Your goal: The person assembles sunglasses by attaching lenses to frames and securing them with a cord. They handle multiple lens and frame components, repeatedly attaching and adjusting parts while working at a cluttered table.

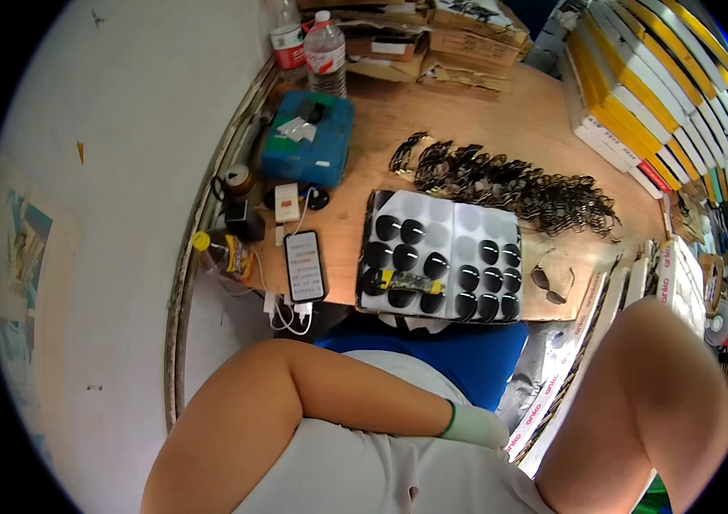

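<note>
Plywood bench (544, 120) edge beside lens tray (441, 257), gloved left hand (477, 426) well below.

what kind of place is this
Probably a small eyewear assembly workbench: a tray of dark lenses, a heap of spectacle frames on the wooden table, and stacked yellow-and-white boxes.

A pale green glove (477, 425) covers the left hand, black round lenses (405, 257) dot a white tray (458, 224), the counter (484, 120) is tan wood, the case (308, 141) blue, stacked boxes (638, 94) yellow and white.
</note>
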`<state>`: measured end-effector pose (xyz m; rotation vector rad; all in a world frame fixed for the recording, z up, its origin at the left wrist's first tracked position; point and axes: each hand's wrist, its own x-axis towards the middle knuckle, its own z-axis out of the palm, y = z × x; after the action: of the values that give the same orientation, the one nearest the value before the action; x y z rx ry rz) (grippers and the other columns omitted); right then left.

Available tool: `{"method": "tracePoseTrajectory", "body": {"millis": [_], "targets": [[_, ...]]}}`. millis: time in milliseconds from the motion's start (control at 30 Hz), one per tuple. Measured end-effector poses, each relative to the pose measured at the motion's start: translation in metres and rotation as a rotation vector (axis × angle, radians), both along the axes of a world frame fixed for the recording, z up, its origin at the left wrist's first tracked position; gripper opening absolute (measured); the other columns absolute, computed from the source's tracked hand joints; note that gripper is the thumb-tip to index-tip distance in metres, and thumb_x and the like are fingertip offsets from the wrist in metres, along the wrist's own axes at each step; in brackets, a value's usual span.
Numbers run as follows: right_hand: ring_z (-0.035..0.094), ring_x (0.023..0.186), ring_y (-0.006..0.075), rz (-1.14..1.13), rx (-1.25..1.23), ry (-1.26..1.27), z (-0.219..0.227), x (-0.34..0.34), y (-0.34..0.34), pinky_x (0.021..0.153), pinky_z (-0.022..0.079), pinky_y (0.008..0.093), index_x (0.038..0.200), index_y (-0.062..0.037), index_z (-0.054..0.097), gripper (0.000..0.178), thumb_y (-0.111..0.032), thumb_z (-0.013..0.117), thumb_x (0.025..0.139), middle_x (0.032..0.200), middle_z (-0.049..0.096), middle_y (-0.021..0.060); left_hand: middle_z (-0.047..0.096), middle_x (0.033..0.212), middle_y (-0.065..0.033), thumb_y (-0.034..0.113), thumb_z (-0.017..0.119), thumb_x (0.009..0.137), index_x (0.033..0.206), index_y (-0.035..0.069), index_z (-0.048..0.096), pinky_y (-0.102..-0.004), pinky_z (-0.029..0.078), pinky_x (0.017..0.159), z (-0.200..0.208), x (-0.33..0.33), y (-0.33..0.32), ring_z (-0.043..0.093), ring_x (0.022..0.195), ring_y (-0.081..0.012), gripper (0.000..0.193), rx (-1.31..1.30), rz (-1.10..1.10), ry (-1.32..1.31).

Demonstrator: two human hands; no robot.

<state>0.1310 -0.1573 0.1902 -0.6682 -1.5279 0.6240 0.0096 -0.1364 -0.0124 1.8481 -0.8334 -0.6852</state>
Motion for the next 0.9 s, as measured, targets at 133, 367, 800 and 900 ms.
{"method": "tracePoseTrajectory", "body": {"millis": [133,367,800,900], "targets": [[0.070,0.083,0.0229,0.063,-0.018,0.197,-0.010,0.002,0.003,0.072,0.055,0.0372,0.090,0.0008,0.072,0.025,-0.023,0.077,0.086,0.093,0.072,0.0146,0.071,0.103,-0.0234,0.050,0.054,0.098,0.111,0.001,0.070,-0.0509,0.051,0.089,0.009,-0.013,0.075,0.067,0.100,-0.0437,0.053,-0.085,0.243,0.184],[0.067,0.080,0.0220,0.085,-0.792,0.309,-0.137,0.019,0.013,0.072,0.053,0.0349,0.094,0.0030,0.072,0.029,-0.024,0.078,0.086,0.091,0.070,0.0146,0.066,0.104,-0.0175,0.038,0.070,0.089,0.117,0.002,0.067,-0.0421,0.053,0.088,0.008,-0.179,0.201,0.065,0.099,-0.0333,0.045,0.170,1.124,0.153],[0.067,0.082,0.0271,0.208,-0.999,-0.318,-0.160,-0.016,0.032,0.073,0.053,0.0357,0.103,-0.0020,0.076,0.039,-0.031,0.088,0.080,0.094,0.070,0.0123,0.065,0.082,-0.0108,0.015,0.062,0.097,0.093,-0.003,0.067,-0.0361,0.049,0.071,-0.038,-0.322,0.141,0.060,0.076,-0.0178,0.019,-0.043,1.489,0.763],[0.067,0.082,0.0275,0.162,-0.985,-0.302,-0.161,-0.015,0.026,0.073,0.053,0.0359,0.104,-0.0026,0.077,0.039,-0.031,0.088,0.079,0.093,0.069,0.0124,0.064,0.077,-0.0078,0.018,0.062,0.098,0.089,-0.002,0.067,-0.0351,0.049,0.071,-0.038,-0.322,0.152,0.058,0.077,-0.0138,0.023,-0.074,1.404,0.864]]}}
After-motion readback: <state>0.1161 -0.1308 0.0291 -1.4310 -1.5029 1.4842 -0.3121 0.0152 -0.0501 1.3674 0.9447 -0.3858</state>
